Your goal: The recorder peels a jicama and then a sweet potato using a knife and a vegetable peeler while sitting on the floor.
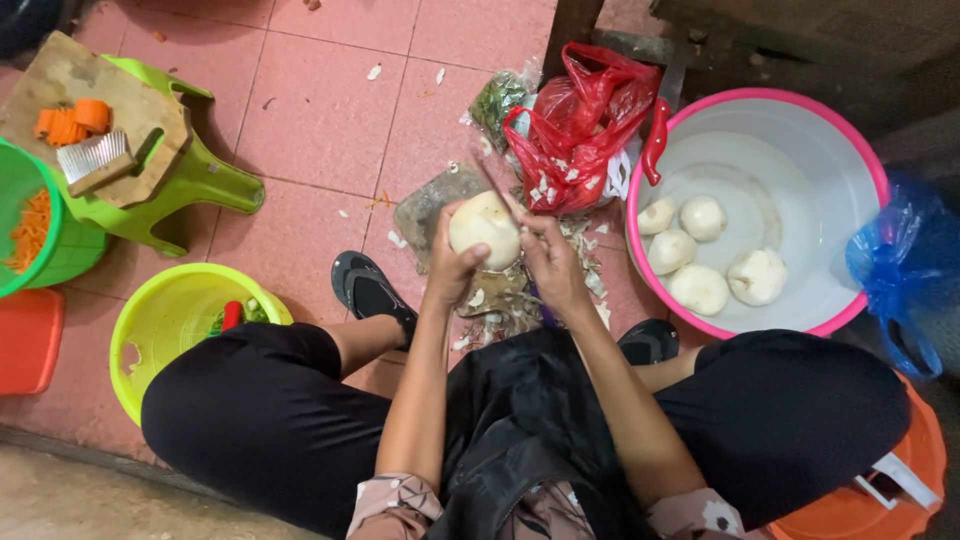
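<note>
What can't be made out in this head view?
- Knife in the right hand: motion-blurred, its handle hidden in the fist.
- Pale round peeled vegetable: underside covered by the left hand.
- Lime-green plastic bowl: contents partly hidden by the knee.
- Green tub of shredded carrot: cut off at the left edge.

Five peeled white roots (700,288) lie in the pink basin (872,170), and one more sits in my left hand (452,268). Two plastic bags: one red (585,120), one blue (900,262). Two green tubs (165,315), one green stool (200,175), one wooden board (60,80), two black sandals (368,288).
</note>
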